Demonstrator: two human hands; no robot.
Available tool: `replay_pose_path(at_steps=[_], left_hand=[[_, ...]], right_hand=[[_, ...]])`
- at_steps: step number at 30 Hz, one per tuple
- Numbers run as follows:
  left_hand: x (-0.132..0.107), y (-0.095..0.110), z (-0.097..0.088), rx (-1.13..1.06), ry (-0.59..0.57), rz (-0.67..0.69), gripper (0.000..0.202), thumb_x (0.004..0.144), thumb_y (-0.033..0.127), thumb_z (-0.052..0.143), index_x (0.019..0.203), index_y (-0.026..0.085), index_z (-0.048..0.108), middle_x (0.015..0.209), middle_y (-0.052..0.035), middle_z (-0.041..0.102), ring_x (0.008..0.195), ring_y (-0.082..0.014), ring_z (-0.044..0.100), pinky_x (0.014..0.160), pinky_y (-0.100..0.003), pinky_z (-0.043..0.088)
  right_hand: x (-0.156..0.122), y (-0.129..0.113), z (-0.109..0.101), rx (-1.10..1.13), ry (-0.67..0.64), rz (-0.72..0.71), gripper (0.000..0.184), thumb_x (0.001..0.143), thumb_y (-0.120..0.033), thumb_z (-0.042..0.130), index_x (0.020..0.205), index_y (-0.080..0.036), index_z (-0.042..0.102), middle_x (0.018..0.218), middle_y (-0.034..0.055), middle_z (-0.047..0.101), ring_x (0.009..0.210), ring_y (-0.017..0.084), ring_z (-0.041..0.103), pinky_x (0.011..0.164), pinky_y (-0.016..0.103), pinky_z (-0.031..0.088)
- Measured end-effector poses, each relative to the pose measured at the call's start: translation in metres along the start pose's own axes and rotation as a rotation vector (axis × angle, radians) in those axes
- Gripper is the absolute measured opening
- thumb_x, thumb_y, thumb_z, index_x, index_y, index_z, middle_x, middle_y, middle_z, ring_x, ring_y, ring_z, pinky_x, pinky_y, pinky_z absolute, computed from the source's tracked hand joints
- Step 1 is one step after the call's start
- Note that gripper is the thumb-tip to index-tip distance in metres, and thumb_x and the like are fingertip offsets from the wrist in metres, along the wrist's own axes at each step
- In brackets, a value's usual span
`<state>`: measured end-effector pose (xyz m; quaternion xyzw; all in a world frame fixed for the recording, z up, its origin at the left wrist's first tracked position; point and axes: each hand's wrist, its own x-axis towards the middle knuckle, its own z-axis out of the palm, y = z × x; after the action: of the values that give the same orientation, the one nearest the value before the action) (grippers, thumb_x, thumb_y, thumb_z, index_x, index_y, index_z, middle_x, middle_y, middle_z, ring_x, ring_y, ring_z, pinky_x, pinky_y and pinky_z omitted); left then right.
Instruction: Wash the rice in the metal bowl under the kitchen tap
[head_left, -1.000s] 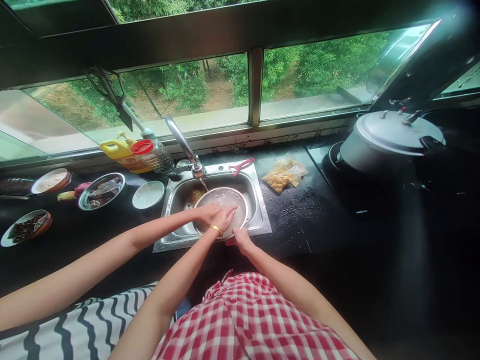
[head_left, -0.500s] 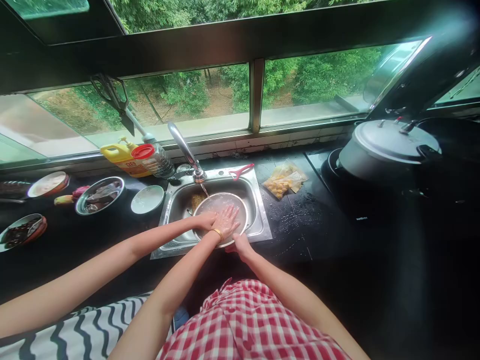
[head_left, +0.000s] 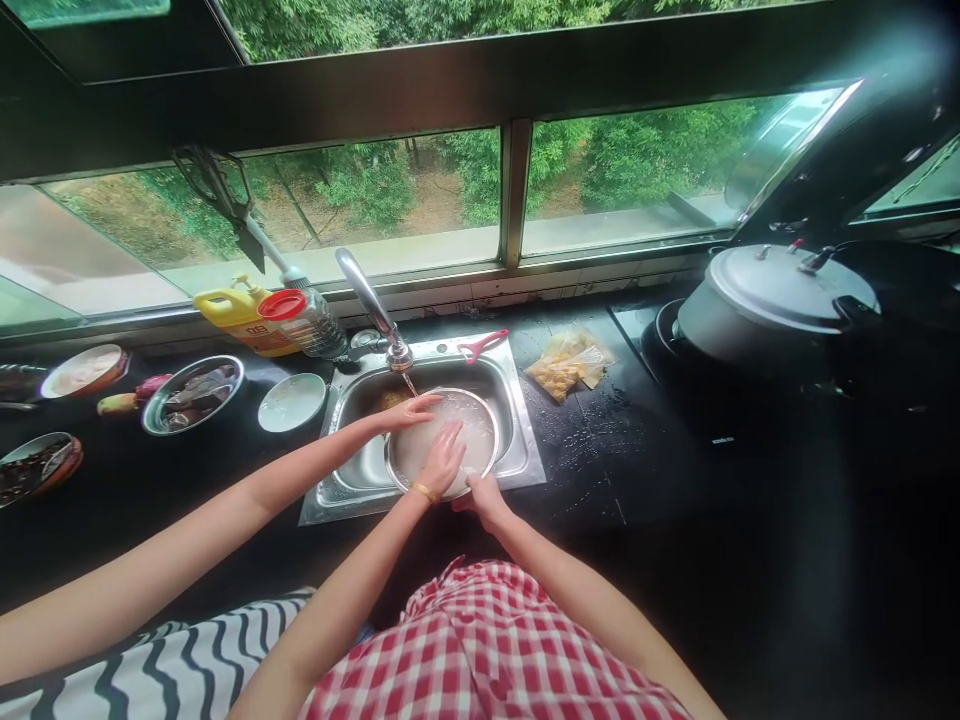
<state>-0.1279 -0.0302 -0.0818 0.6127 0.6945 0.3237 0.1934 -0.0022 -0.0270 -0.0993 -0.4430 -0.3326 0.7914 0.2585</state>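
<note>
A round steel bowl (head_left: pixel 489 432) holding cloudy water sits in the sink (head_left: pixel 521 455) under the tap (head_left: pixel 371 300), which runs a thin stream. My left hand (head_left: pixel 442 460), with a gold bracelet at the wrist, lies in the bowl with its fingers spread. My right hand (head_left: pixel 480 495) grips the bowl's near rim. Another person's hand (head_left: pixel 409 410) reaches in from the left and rests on the bowl's far left rim below the tap.
Left of the sink stand a white bowl (head_left: pixel 291 400), a steel bowl (head_left: pixel 193 392), other dishes, a yellow oil jug (head_left: pixel 238 315) and a red-capped bottle (head_left: pixel 304 318). A red peeler (head_left: pixel 484 343), a bag of yellow food (head_left: pixel 566 365) and a pressure cooker (head_left: pixel 772 295) are to the right.
My left hand has slid back toward the bowl's near side. The other person's hand has moved up to the far rim under the tap. My right hand has stayed on the rim.
</note>
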Motion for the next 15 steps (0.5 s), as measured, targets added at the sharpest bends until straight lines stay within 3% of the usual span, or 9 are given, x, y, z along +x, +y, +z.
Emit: replay_pose_path(at_steps=[3,6,8,11,13,15], left_hand=[[-0.025,-0.012,-0.016,0.096,0.151,0.012,0.038,0.087,0.029,0.035,0.112,0.016,0.06,0.122,-0.0121,0.056,0.118,-0.0235,0.048,0.105,-0.045,0.034],[-0.039,-0.026,-0.029,0.213,0.331,-0.073,0.03,0.083,0.023,0.04,0.095,0.019,0.067,0.107,-0.0105,0.062,0.109,-0.0259,0.051,0.1,-0.047,0.037],[-0.042,-0.035,-0.035,0.225,0.45,-0.193,0.026,0.078,0.02,0.046,0.093,0.02,0.067,0.107,-0.0108,0.06,0.112,-0.0281,0.048,0.101,-0.049,0.033],[-0.042,-0.046,-0.039,-0.008,0.612,-0.502,0.035,0.074,0.018,0.051,0.108,0.016,0.059,0.113,-0.0138,0.055,0.117,-0.0293,0.045,0.103,-0.05,0.03],[-0.039,-0.049,-0.039,-0.198,0.616,-0.644,0.04,0.075,0.021,0.052,0.115,0.015,0.053,0.107,-0.0137,0.058,0.111,-0.0288,0.051,0.097,-0.049,0.037],[-0.037,-0.048,-0.04,-0.31,0.535,-0.654,0.039,0.076,0.025,0.053,0.114,0.017,0.053,0.095,-0.0111,0.062,0.098,-0.0272,0.058,0.085,-0.044,0.047]], right_hand=[[0.0,0.0,0.0,0.0,0.013,0.028,0.045,0.067,-0.013,0.042,0.112,-0.012,0.042,0.055,-0.0017,0.057,0.042,0.018,0.058,0.042,0.032,0.051],[-0.001,-0.004,0.001,-0.014,0.025,0.046,0.045,0.066,-0.011,0.041,0.111,-0.012,0.041,0.052,-0.0018,0.056,0.042,0.019,0.058,0.041,0.032,0.051],[-0.003,-0.006,0.002,-0.02,0.032,0.054,0.045,0.066,-0.011,0.04,0.111,-0.012,0.04,0.052,-0.0019,0.056,0.042,0.019,0.058,0.041,0.032,0.051],[-0.004,-0.008,0.003,-0.025,0.042,0.066,0.044,0.067,-0.01,0.04,0.111,-0.011,0.039,0.051,-0.0024,0.055,0.041,0.018,0.057,0.041,0.031,0.051],[-0.005,-0.008,0.004,-0.025,0.041,0.065,0.043,0.066,-0.01,0.041,0.109,-0.011,0.039,0.05,-0.0028,0.054,0.04,0.018,0.057,0.041,0.03,0.051],[-0.005,-0.007,0.004,-0.024,0.038,0.059,0.042,0.066,-0.011,0.041,0.108,-0.012,0.04,0.049,-0.0031,0.054,0.04,0.018,0.057,0.041,0.03,0.051]])
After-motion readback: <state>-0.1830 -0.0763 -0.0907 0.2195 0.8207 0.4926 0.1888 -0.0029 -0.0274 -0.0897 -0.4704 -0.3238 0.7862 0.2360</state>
